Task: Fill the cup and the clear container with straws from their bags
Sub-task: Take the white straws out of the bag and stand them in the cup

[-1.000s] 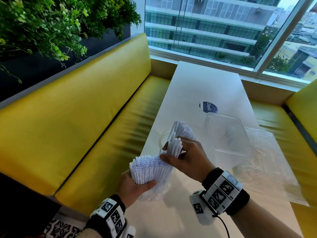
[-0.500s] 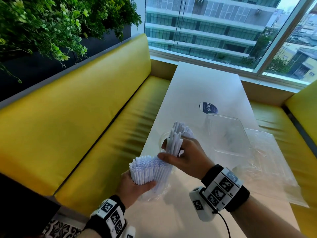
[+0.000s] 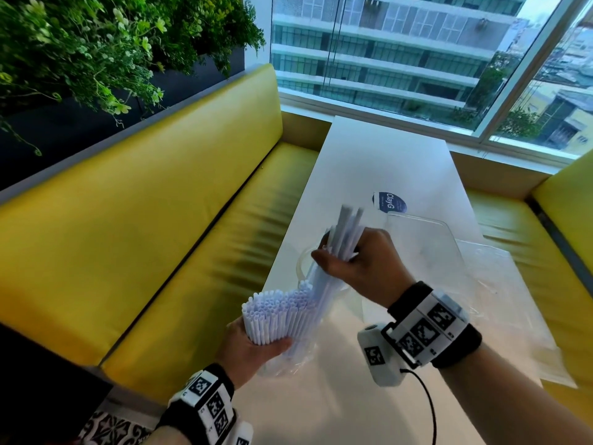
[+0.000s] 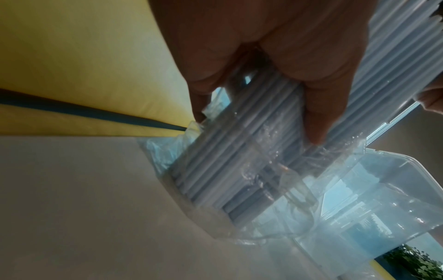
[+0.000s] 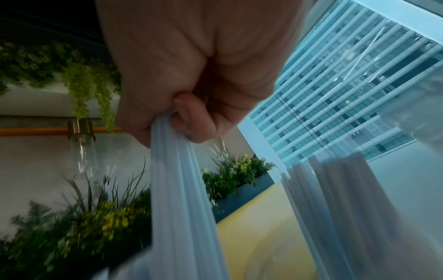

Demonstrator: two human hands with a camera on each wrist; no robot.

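Straws (image 3: 345, 239) sit clamped in the right hand (image 3: 362, 268), fingers curled; left hand (image 3: 248, 348) fingers wrap the bagged bundle (image 3: 276, 316), cup (image 3: 303, 263) just beyond.

A bundle of white straws (image 4: 242, 170) in a clear bag (image 4: 282, 191) is gripped by the left hand (image 4: 263, 56), fingers (image 4: 316, 121) curled round it, above the pale bench (image 4: 84, 208). A clear container (image 4: 383, 199) is seen behind the bag.

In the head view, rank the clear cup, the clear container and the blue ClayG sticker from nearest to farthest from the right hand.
1. Clear cup: just left of the right hand, partly hidden under it.
2. Clear container: to the hand's right, on the table.
3. Blue ClayG sticker: beyond the hand, toward the window.
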